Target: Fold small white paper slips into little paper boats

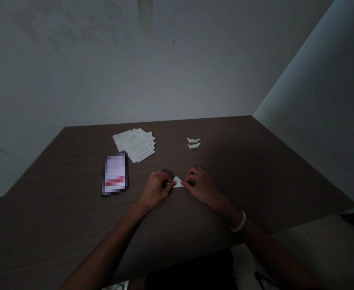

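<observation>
A small piece of folded white paper (178, 183) with a pointed top lies low over the brown table between my two hands. My left hand (158, 186) pinches its left end between thumb and fingers. On the other side, the thumb and fingertips of my right hand (202, 185) are closed on its right end. My fingertips cover both edges of the paper. Beyond my hands, two small folded paper boats (194, 146) sit one behind the other.
Several sheets of printed paper (134, 144) are fanned out at the back left of the table (74, 181). Nearer, a dark-edged device with a blurred bright screen (115, 173) lies flat. Walls (164, 80) stand behind and to the right.
</observation>
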The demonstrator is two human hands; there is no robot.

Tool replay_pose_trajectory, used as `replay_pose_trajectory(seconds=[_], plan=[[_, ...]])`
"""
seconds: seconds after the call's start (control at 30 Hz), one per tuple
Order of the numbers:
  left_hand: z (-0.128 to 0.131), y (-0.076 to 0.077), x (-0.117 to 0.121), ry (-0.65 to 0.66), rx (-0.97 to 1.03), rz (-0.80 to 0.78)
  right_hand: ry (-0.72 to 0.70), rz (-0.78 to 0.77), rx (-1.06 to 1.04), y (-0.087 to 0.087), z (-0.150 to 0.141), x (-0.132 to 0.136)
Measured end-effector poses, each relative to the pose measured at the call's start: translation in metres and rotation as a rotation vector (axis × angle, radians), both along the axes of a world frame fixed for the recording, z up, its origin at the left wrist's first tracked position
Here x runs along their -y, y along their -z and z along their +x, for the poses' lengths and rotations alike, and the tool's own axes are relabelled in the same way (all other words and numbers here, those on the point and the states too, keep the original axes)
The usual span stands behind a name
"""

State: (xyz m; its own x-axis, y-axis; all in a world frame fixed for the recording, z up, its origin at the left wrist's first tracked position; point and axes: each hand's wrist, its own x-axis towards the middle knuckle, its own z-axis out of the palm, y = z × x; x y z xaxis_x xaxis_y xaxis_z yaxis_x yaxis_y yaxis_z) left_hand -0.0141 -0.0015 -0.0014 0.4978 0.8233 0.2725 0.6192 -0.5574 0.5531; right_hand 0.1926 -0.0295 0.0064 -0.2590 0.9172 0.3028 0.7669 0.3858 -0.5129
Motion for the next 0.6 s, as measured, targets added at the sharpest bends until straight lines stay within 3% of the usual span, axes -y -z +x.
replay_pose_trajectory(seconds=[0.6], plan=[[0.0012,0.0021,-0.0027,0.015,-0.017,0.02,-0.014,0.002,0.034,0.0002,-0.001,0.0013]])
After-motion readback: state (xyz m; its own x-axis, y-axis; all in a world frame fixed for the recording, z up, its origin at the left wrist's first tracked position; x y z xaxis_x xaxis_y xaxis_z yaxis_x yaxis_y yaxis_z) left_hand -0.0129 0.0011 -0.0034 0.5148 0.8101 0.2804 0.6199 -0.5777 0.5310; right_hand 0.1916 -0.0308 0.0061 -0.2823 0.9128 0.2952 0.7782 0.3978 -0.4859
